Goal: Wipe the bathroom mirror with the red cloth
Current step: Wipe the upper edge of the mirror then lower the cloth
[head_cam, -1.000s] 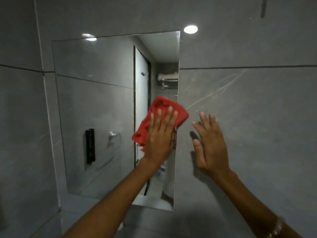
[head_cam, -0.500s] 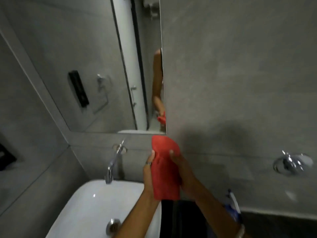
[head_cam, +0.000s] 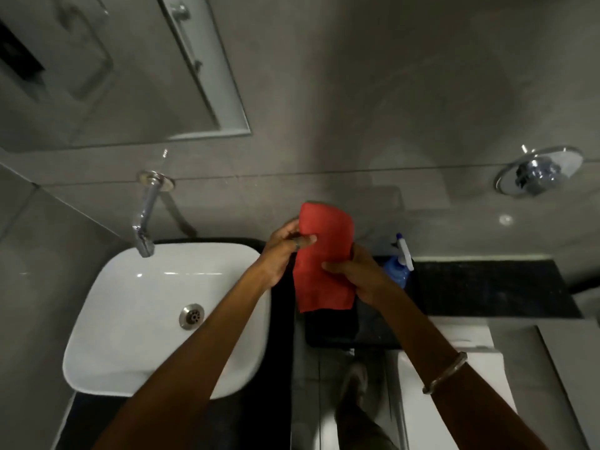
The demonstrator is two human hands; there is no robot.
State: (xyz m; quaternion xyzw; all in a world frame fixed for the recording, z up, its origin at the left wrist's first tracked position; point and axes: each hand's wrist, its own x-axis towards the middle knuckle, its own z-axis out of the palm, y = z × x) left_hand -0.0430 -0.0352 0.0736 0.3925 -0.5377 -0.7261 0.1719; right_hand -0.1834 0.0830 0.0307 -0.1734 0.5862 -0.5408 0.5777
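dark counter, white basin on it, blue spray bottle

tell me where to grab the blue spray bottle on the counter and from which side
Grip the blue spray bottle around its neck just under the white nozzle, coming from the right. It stands upright on the dark counter, and the right hand holding the red cloth hides its left side, while the right side is open.
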